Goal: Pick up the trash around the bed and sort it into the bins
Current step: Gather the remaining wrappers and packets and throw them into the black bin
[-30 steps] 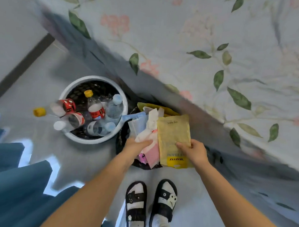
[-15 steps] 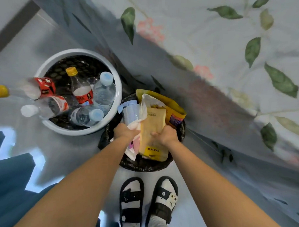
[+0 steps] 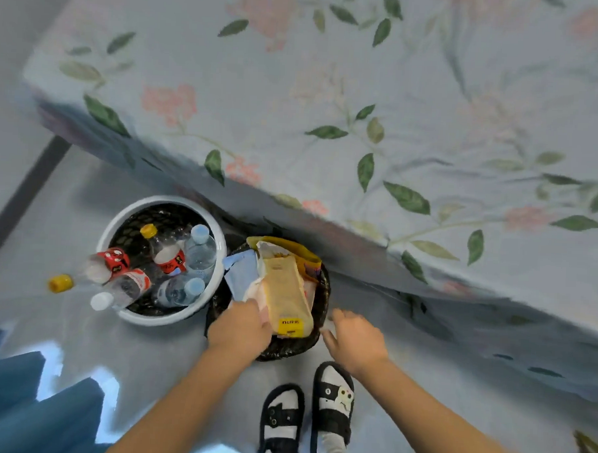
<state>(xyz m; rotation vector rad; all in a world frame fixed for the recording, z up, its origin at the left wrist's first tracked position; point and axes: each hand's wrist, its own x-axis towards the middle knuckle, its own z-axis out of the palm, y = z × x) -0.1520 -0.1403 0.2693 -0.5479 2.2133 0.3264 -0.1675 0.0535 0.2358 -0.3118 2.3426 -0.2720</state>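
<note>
Wrappers (image 3: 289, 294), yellow and crumpled, fill the black bin (image 3: 324, 289), left hand (image 3: 240, 330) gripping them, right hand (image 3: 354, 338) open.

Wrappers (image 3: 289, 294) heaped in black bin (image 3: 285, 349)

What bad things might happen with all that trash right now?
The yellow pouch and other wrappers stick up above the black bin, with only the left hand pressing them; they might spill out. In the white bin, a bottle pokes over the rim and may roll onto the floor.
</note>
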